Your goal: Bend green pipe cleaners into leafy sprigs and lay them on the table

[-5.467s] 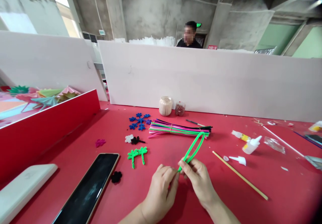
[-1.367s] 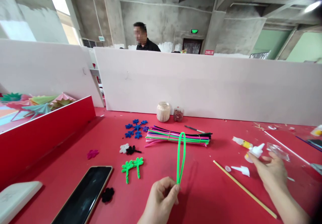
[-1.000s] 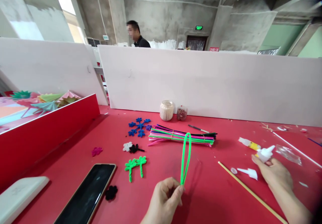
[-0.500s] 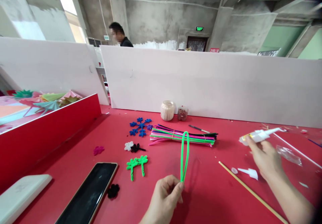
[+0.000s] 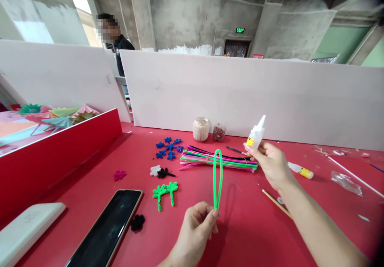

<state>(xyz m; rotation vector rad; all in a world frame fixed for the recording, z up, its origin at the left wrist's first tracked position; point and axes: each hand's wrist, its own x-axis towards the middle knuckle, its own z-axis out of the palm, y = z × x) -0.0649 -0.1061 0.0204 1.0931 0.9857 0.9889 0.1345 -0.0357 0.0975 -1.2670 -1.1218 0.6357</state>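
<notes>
Loop of green pipe cleaner [image 5: 215,179] upright from the left hand [image 5: 196,229]

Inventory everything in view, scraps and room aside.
Looped fuzzy stem: 1, green, centre
Nozzled plastic bottle: 1, white, right
Lying plastic bottle: 1, white, right
Fuzzy stem bundle: 1, mixed, centre
Fuzzy snowflake: 1, blue, centre
Fuzzy flowers: 6, mixed, left
Round jar: 1, cream, back
Plastic tub: 1, clear, back
Slim rod: 1, dark, back
Flat phone: 1, black, left
Flat slab: 1, white, left
Thin stick: 1, tan, right
Paper fans: several, mixed, left
Tabletop: 1, red, beneath
Left hand, right hand: 2, bare, foreground
</notes>
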